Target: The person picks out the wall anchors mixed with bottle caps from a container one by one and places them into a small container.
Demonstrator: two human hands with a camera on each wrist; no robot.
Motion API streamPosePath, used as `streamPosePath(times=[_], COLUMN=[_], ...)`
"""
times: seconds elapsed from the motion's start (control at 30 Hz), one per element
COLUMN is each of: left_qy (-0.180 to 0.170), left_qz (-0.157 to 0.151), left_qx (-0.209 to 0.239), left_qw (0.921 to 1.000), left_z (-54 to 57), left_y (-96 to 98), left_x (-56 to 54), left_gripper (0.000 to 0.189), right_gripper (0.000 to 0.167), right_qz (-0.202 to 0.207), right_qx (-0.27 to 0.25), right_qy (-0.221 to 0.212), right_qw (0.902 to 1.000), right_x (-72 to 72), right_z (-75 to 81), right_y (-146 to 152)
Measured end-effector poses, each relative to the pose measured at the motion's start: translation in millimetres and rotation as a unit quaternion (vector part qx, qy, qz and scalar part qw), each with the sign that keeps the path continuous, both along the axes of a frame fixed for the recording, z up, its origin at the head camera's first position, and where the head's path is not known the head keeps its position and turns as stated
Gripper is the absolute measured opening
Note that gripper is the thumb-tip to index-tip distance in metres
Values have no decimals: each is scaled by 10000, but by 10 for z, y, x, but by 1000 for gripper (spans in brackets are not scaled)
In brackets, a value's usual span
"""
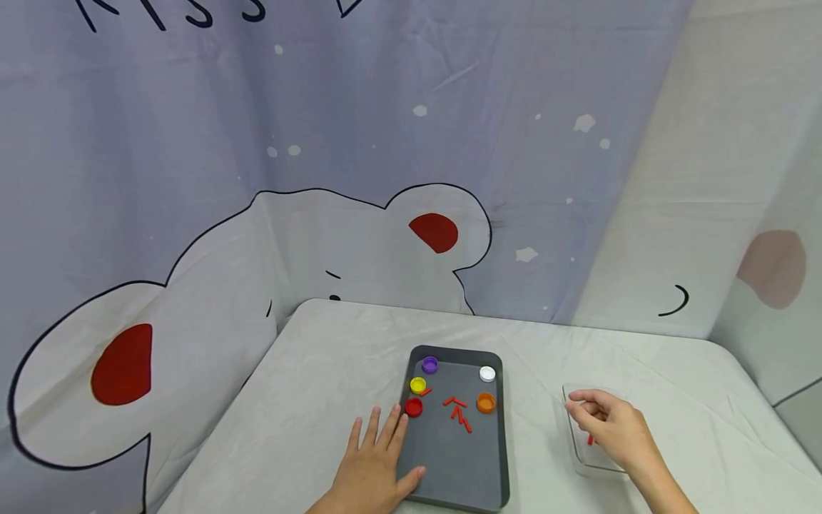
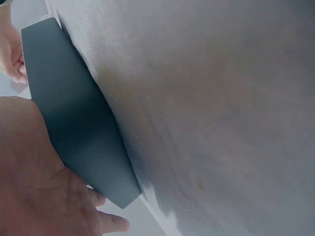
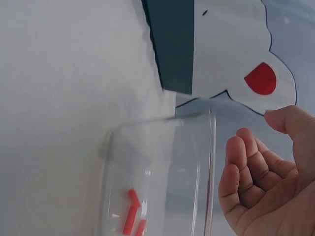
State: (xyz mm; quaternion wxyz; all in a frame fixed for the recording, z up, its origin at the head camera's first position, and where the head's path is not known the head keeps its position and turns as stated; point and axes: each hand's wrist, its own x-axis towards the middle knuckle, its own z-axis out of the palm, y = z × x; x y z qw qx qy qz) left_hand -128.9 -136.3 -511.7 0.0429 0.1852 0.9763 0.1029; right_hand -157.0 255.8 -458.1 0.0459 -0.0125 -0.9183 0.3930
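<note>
My left hand (image 1: pixel 371 467) lies with straight, spread fingers along the left edge of a dark grey tray (image 1: pixel 449 471), fingertips at the rim. On the tray several short red sticks (image 1: pixel 459 414) are scattered near the middle, and one more red stick (image 1: pixel 426 392) touches the yellow cup's area. Over a clear plastic box (image 1: pixel 597 472) to the right hovers my right hand (image 1: pixel 613 432), its fingers loosely bent. The right wrist view shows thumb and fingers apart with nothing between them. Inside the box lie a few red sticks (image 3: pixel 130 219), partly hidden by the hand in the head view.
Small round cups stand in the tray: purple (image 1: pixel 429 365), yellow (image 1: pixel 418 386) and red (image 1: pixel 414 407) along the left, white (image 1: pixel 487 374) and orange (image 1: pixel 486 403) on the right. A white cloth (image 1: pixel 308 385) covers the table, with a printed curtain (image 1: pixel 359 107) behind it.
</note>
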Motion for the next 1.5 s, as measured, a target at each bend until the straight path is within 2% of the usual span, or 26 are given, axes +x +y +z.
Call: streamPosePath(times=[0.23, 0.7, 1.0, 1.2, 1.5], left_qy=[-26, 22, -63, -58, 63], left_qz=[-1, -63, -29, -19, -20], left_qx=[-1, -35, -110, -93, -95], left_qw=[10000, 10000, 9999, 9999, 9999], left_z=[-2, 13, 2, 0, 19], left_y=[0, 4, 1, -2, 12], left_x=[-2, 5, 2, 6, 7], left_gripper=[86, 86, 86, 85, 86], right_gripper=[38, 30, 35, 32, 32], right_qz=[75, 347, 567, 652, 936], right_qx=[25, -254, -307, -331, -322], right_qy=[252, 373, 434, 533, 379], right_qw=[9997, 9984, 9970, 9959, 9944], right_x=[-89, -240, -329, -393, -451], right_z=[-6, -56, -84, -122, -144], right_y=[-253, -656, -877, -1030, -1162])
